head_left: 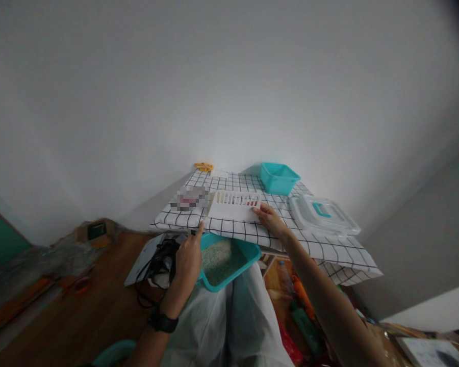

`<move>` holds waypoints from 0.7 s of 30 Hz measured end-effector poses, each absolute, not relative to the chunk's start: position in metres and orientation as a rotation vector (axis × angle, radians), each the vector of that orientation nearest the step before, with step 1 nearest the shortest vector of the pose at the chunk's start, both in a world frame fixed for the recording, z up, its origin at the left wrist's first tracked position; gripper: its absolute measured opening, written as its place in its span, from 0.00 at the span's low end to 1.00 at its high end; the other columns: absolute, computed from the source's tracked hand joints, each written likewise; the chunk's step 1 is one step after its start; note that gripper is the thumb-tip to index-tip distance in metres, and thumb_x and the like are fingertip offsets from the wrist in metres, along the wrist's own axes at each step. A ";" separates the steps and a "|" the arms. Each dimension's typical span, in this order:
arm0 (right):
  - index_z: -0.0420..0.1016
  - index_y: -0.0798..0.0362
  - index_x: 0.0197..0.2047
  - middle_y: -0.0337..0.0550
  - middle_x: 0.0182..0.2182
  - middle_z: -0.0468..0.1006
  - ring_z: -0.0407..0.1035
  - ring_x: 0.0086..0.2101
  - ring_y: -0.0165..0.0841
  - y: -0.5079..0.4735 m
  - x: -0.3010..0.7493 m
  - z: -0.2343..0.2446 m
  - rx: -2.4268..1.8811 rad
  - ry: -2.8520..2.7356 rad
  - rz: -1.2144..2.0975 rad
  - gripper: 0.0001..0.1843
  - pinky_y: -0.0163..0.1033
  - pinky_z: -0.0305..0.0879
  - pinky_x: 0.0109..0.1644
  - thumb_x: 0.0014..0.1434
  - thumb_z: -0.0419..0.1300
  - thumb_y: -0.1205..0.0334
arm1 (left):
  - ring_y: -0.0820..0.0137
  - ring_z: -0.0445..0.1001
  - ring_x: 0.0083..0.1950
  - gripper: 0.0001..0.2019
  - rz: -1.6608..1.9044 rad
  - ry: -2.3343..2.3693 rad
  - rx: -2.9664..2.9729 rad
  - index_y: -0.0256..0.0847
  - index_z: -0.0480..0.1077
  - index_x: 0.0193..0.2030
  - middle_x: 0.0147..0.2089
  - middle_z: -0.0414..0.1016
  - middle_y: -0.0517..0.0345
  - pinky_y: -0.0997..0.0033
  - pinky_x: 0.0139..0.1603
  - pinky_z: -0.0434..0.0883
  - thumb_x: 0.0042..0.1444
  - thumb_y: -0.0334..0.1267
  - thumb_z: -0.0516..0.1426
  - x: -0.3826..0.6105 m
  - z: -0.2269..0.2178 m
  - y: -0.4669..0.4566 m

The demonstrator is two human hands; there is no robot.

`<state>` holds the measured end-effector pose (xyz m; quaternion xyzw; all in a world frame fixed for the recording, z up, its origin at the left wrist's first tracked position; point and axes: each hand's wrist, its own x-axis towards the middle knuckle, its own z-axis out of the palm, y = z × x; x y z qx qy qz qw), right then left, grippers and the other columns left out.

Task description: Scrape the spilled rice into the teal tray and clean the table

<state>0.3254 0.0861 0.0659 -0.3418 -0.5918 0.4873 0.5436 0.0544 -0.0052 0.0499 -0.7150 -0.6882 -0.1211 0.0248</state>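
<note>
A white plastic panel [235,205] with a row of slots along its far side is at the front of the checked tablecloth. My right hand [270,218] pinches its right end between thumb and fingers. Below the panel's left end is my left hand [190,252], its index finger stretched out near the table edge. The other fingers of that hand are partly hidden, and nothing shows in it. A turquoise tub [248,262] of grey granules sits at my lap, partly under the table edge, right beside my left hand.
On the table [229,232] are a turquoise basket [279,178], a clear lid [323,215] with a turquoise handle, a blurred-out packet [190,199] and a yellow item [203,166]. Black cables [160,262] hang at the left. Bottles and bags lie below right.
</note>
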 end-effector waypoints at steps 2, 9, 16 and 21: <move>0.82 0.48 0.39 0.42 0.41 0.84 0.74 0.42 0.39 0.086 0.326 0.066 -0.817 -1.402 1.160 0.15 0.44 0.67 0.53 0.49 0.70 0.50 | 0.64 0.80 0.45 0.34 -0.368 -2.122 -2.212 0.46 0.48 0.74 0.44 0.81 0.53 0.69 0.42 0.73 0.63 0.19 0.42 0.054 0.049 -0.005; 0.81 0.47 0.38 0.41 0.40 0.84 0.75 0.42 0.42 0.084 0.328 0.063 -0.825 -1.339 1.145 0.15 0.47 0.67 0.53 0.47 0.69 0.51 | 0.66 0.80 0.45 0.34 -0.370 -2.097 -2.215 0.43 0.51 0.74 0.45 0.80 0.52 0.71 0.43 0.73 0.62 0.19 0.43 0.052 0.048 -0.008; 0.81 0.47 0.37 0.42 0.38 0.84 0.74 0.42 0.42 0.083 0.325 0.067 -0.836 -1.359 1.121 0.17 0.47 0.67 0.54 0.47 0.70 0.47 | 0.64 0.80 0.44 0.33 -0.388 -2.096 -2.203 0.41 0.51 0.74 0.43 0.81 0.51 0.69 0.39 0.72 0.62 0.21 0.45 0.054 0.046 -0.007; 0.81 0.50 0.32 0.41 0.33 0.83 0.74 0.39 0.41 0.080 0.325 0.068 -0.844 -1.389 1.138 0.13 0.47 0.69 0.51 0.47 0.71 0.51 | 0.64 0.80 0.42 0.31 -0.404 -2.101 -2.209 0.43 0.51 0.74 0.42 0.81 0.53 0.69 0.37 0.71 0.64 0.26 0.47 0.053 0.048 -0.007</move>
